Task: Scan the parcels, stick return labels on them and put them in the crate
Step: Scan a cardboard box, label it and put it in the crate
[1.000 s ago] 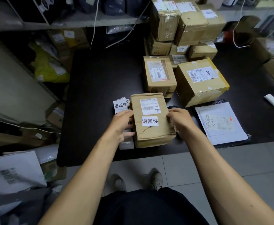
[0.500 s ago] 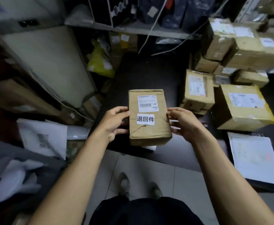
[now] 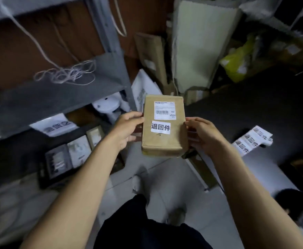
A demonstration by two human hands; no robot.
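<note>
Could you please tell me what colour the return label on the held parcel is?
White with black characters, on the brown paper-wrapped parcel; the head view shows the small rectangular return label best.

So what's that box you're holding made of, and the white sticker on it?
The parcel looks like brown cardboard under glossy tape: its surface shines a little and creases at the edges. The return label seems matte white paper, printed in black.

A brown parcel (image 3: 164,125) is held at centre frame, above the floor, left hand (image 3: 127,129) gripping its 9 o'clock edge, right hand (image 3: 205,134) its 3 o'clock edge. A white return label (image 3: 160,127) sits below its barcode label (image 3: 165,110). A label strip (image 3: 251,140) lies on the dark surface (image 3: 254,105) at 3 o'clock.
</note>
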